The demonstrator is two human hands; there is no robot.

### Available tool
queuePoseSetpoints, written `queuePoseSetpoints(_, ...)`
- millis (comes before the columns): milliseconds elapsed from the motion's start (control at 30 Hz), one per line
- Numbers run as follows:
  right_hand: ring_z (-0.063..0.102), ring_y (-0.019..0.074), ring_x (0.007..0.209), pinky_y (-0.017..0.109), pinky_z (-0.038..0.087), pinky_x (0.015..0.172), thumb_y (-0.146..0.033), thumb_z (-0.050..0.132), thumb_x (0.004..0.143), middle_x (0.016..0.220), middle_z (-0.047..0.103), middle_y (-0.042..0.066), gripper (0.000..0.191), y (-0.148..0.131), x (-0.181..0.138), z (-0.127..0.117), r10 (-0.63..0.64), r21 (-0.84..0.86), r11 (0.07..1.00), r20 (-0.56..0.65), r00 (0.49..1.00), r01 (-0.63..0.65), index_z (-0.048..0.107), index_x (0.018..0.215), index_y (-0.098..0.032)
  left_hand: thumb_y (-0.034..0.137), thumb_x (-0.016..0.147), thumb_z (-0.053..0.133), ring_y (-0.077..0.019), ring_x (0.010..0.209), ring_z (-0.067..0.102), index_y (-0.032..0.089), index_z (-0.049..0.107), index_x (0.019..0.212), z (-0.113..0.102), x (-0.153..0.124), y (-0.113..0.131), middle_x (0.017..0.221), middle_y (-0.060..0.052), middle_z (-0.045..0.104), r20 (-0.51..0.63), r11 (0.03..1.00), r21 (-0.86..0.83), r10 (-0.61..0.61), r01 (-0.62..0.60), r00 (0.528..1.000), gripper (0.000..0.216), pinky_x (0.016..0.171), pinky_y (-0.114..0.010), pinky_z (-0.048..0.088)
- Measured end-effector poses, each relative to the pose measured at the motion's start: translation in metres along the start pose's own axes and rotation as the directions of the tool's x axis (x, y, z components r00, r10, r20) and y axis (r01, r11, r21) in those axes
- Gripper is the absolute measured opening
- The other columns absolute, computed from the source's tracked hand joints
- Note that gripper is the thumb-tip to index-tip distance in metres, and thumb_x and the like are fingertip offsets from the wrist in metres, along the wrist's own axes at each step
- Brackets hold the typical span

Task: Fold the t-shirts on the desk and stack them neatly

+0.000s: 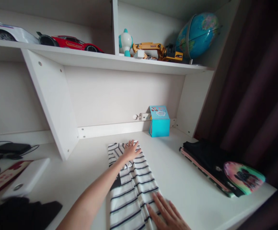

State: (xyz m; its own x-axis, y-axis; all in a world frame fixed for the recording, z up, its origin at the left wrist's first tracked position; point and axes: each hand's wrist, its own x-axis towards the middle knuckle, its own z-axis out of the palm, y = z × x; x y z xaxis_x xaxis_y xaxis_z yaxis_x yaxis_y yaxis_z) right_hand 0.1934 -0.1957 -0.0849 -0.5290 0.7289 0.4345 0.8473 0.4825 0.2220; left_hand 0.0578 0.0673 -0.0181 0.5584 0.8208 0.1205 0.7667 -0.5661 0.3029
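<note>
A white shirt with dark stripes [127, 204] lies on the white desk, folded into a long narrow strip that runs away from me. My left hand [131, 150] rests on its far end near the collar, fingers spread over the cloth. Lower down, my right hand [166, 212] lies flat along the right edge of the shirt, partly cut off by the bottom of the view. Neither hand grips the fabric. A dark patch shows on the shirt beside my left forearm, which hides part of the cloth.
Folded clothes [206, 163] are stacked at the right, a black one on top. A blue desk calendar [160, 127] stands at the back near a wall socket [145, 117]. Black cloth [19, 214] and a white box [26, 179] lie left. Toys and a globe [198, 35] fill the shelf.
</note>
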Motion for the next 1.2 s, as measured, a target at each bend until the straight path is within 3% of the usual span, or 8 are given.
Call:
queuePoseSetpoints(167, 0.048, 0.0329, 0.11, 0.043, 0.053, 0.075, -0.033, 0.054, 0.081, 0.128, 0.042, 0.018, 0.077, 0.0, -0.002, -0.002, -0.008, 0.034, 0.999, 0.082, 0.997, 0.005, 0.005, 0.14, -0.026, 0.038, 0.083, 0.044, -0.0241, 0.109, 0.051, 0.02, 0.056, 0.112, -0.056, -0.085, 0.036, 0.119, -0.011, 0.055, 0.144, 0.951, 0.0, 0.305, -0.308, 0.941, 0.036, 0.09, -0.033, 0.038)
queuePoseSetpoints(267, 0.032, 0.036, 0.122, 0.052, 0.043, 0.087, -0.027, 0.065, 0.072, 0.138, 0.027, 0.018, 0.092, -0.002, -0.002, -0.021, 0.031, 0.192, 0.978, 0.261, 0.965, -0.084, 0.003, 0.14, -0.028, 0.038, 0.079, 0.049, -0.019, 0.077, 0.06, 0.021, 0.063, 0.087, -0.081, -0.138, 0.054, 0.085, -0.004, 0.064, 0.339, 0.935, 0.019, 0.327, -0.354, 0.882, 0.023, 0.067, -0.026, 0.044)
queuePoseSetpoints(367, 0.019, 0.0362, 0.128, 0.054, 0.033, 0.097, -0.041, 0.072, 0.063, 0.143, 0.016, 0.017, 0.1, -0.002, 0.004, -0.058, 0.015, 0.389, 0.902, 0.402, 0.916, -0.185, 0.011, 0.141, -0.024, 0.036, 0.073, 0.057, -0.0189, 0.071, 0.059, 0.023, 0.063, 0.085, -0.092, -0.17, 0.057, 0.079, -0.002, 0.064, 0.487, 0.941, 0.07, 0.258, -0.331, 0.835, 0.019, 0.058, -0.024, 0.041)
queuePoseSetpoints(433, 0.027, 0.0322, 0.128, 0.047, 0.035, 0.098, -0.045, 0.066, 0.069, 0.142, 0.026, 0.016, 0.085, -0.01, 0.013, -0.079, 0.036, 0.465, 0.857, 0.375, 0.926, -0.222, 0.024, 0.139, -0.021, 0.032, 0.072, 0.058, -0.0198, 0.074, 0.059, 0.022, 0.063, 0.087, -0.093, -0.182, 0.051, 0.082, -0.003, 0.064, 0.47, 0.95, 0.13, 0.191, -0.282, 0.862, 0.018, 0.057, -0.024, 0.041)
queuePoseSetpoints(533, 0.053, 0.0223, 0.106, 0.032, 0.046, 0.086, -0.02, 0.058, 0.076, 0.114, 0.058, 0.008, 0.037, -0.037, 0.028, -0.088, 0.109, 0.48, 0.849, 0.25, 0.962, -0.221, 0.054, 0.112, -0.022, 0.03, 0.072, 0.057, -0.0206, 0.076, 0.06, 0.022, 0.064, 0.086, -0.09, -0.194, 0.042, 0.086, -0.005, 0.063, 0.42, 0.956, 0.174, 0.144, -0.235, 0.896, 0.017, 0.058, -0.024, 0.04)
queuePoseSetpoints(667, 0.057, 0.0186, 0.077, 0.029, 0.045, 0.067, -0.003, 0.058, 0.068, 0.08, 0.061, 0.0, 0.019, -0.073, 0.044, -0.077, 0.133, 0.326, 0.932, 0.104, 0.986, -0.16, 0.057, 0.076, -0.021, 0.03, 0.074, 0.054, -0.0211, 0.077, 0.059, 0.021, 0.063, 0.087, -0.085, -0.198, 0.026, 0.09, -0.005, 0.062, 0.377, 0.956, 0.169, 0.163, -0.241, 0.912, 0.018, 0.061, -0.026, 0.041)
queuePoseSetpoints(933, 0.053, 0.0152, 0.07, 0.027, 0.04, 0.06, -0.012, 0.058, 0.078, 0.074, 0.057, -0.001, 0.011, -0.081, 0.059, -0.095, -0.169, 0.216, 0.966, 0.102, 0.98, 0.144, 0.049, 0.074, -0.019, 0.027, 0.081, 0.043, -0.0225, 0.097, 0.056, 0.018, 0.062, 0.096, -0.077, -0.146, -0.05, 0.103, -0.009, 0.061, 0.015, 0.997, 0.034, 0.063, -0.064, 0.998, 0.026, 0.086, -0.031, 0.04)
queuePoseSetpoints(1200, 0.054, 0.0169, 0.064, 0.028, 0.037, 0.048, -0.013, 0.065, 0.069, 0.07, 0.056, 0.0, 0.019, -0.109, 0.079, -0.071, -0.07, 0.079, 0.994, -0.106, 0.992, 0.078, 0.051, 0.08, -0.018, 0.028, 0.086, 0.037, -0.0228, 0.127, 0.032, 0.017, 0.048, 0.125, -0.043, -0.099, -0.083, 0.135, -0.01, 0.042, -0.05, 0.999, -0.018, 0.03, -0.031, 0.998, 0.042, 0.104, -0.037, 0.025)
